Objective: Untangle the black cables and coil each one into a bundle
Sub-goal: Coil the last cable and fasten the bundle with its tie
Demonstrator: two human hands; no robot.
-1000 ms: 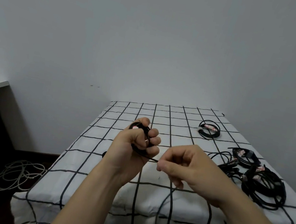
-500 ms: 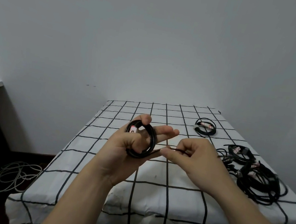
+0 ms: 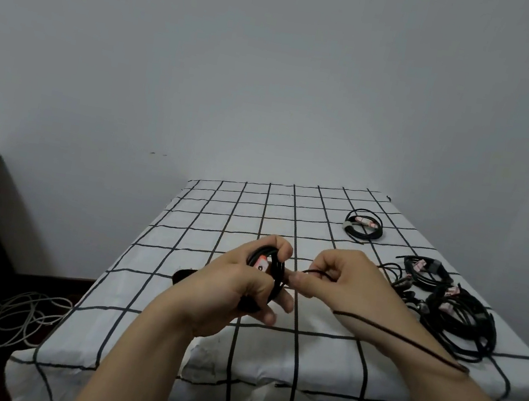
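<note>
The coil (image 3: 268, 266) stood on edge in my left hand (image 3: 232, 285), above the counter (image 3: 219, 214). My fingers were curled round its loops and my thumb was hooked over the top. Its tail (image 3: 407, 342) ran to my right hand (image 3: 343, 282), which pinched the strand between thumb and forefinger just beside the coil; the slack trailed back across my right forearm. Off to the right lay the tangle (image 3: 456, 317), not yet sorted, and one finished bundle (image 3: 364, 224) sat near the far edge. The weak point, as I judged it, was that draped slack — it could drag on my arm and twist the next turn, or drop and catch in the tangle. If my left fingers eased while I fed the turn round, the springy loops would likely pop open.
</note>
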